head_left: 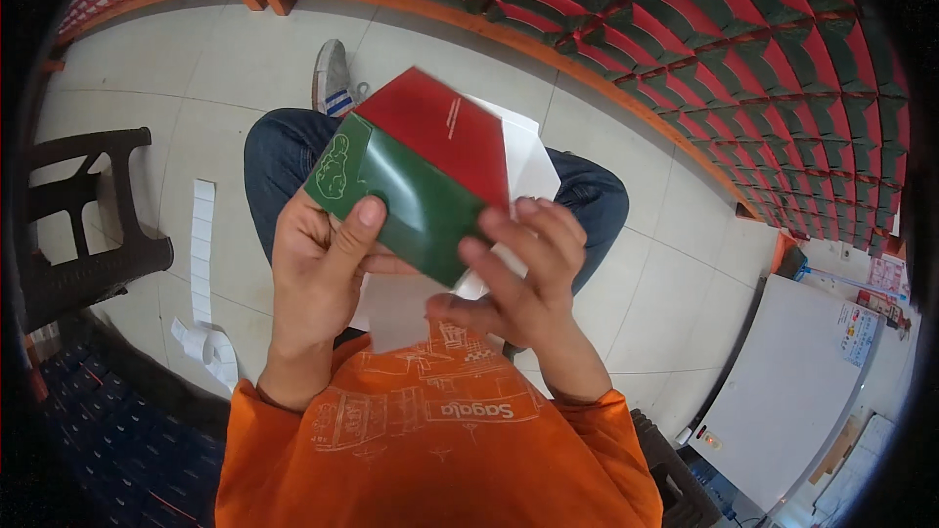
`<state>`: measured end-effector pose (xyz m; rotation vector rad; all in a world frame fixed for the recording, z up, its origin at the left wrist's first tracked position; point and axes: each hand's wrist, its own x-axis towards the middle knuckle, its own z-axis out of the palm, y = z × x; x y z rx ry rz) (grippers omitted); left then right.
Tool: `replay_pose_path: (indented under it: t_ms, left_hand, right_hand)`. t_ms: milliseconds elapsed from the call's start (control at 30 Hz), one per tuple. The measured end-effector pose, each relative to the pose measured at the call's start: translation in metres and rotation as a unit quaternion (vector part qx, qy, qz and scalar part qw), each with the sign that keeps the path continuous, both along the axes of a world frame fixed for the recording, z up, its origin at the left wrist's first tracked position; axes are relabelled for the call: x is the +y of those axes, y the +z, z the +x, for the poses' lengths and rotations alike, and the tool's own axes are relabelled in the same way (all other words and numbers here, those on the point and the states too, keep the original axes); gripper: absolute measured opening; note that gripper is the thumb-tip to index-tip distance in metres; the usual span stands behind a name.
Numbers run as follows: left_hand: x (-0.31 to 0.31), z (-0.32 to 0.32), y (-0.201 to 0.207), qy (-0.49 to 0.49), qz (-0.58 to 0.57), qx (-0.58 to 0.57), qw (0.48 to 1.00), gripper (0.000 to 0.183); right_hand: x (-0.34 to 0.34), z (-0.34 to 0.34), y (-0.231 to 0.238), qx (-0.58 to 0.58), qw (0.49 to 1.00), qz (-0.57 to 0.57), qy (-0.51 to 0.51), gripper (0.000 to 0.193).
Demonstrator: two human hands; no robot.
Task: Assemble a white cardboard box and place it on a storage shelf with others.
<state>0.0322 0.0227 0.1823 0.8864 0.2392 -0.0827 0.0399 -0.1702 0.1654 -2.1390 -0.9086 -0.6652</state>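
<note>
A folded card carton point(430, 176) with a glossy green panel, a red panel and white flaps is held tilted above my lap. My left hand point(328, 259) is closed on its lower left side, the thumb pressed on the green panel. Curled around the lower right corner is my right hand point(528, 269), its fingers slightly blurred. A pale sheet-like piece point(396, 315) shows below the carton, near the right thumb; whether it belongs to the carton I cannot tell. White flaps point(528, 156) stick out behind the red panel.
A strip of white labels point(202, 244) lies on the tiled floor at left, its end curled. Beside it stands a dark plastic chair point(137, 205). Stacked red and green cartons point(743, 49) line the far side. A white cabinet point(782, 381) stands at right.
</note>
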Motion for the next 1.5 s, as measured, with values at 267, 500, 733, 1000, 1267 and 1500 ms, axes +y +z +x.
replay_pose_path:
  t_ms: [267, 500, 733, 1000, 1267, 1500]
  left_hand:
    - [-0.003, -0.011, -0.029, -0.058, 0.083, 0.037, 0.994, 0.032]
    - [-0.003, 0.01, -0.073, -0.085, 0.186, 0.047, 0.978, 0.024]
    - [-0.005, 0.001, -0.091, -0.091, 0.441, -0.138, 0.882, 0.036]
    - [0.111, 0.012, -0.069, -0.378, -0.045, -0.114, 0.918, 0.071]
    - [0.086, -0.041, -0.096, 0.086, 0.028, 0.197, 0.976, 0.098]
    - [0.019, 0.001, -0.071, -0.179, 0.003, -0.131, 0.975, 0.109]
  right_hand:
    - [-0.007, 0.017, 0.014, 0.152, 0.977, -0.14, 0.058, 0.034]
    - [-0.021, 0.036, -0.024, 0.342, 0.927, 0.115, 0.104, 0.065]
    - [-0.021, 0.039, -0.012, 0.166, 0.975, -0.128, 0.079, 0.087]
    - [-0.011, 0.04, -0.004, 0.308, 0.944, -0.077, 0.088, 0.087]
    - [-0.006, 0.028, -0.055, 0.659, 0.718, 0.203, 0.097, 0.026]
    - [0.016, 0.021, -0.038, 0.175, 0.982, 0.047, 0.055, 0.049]
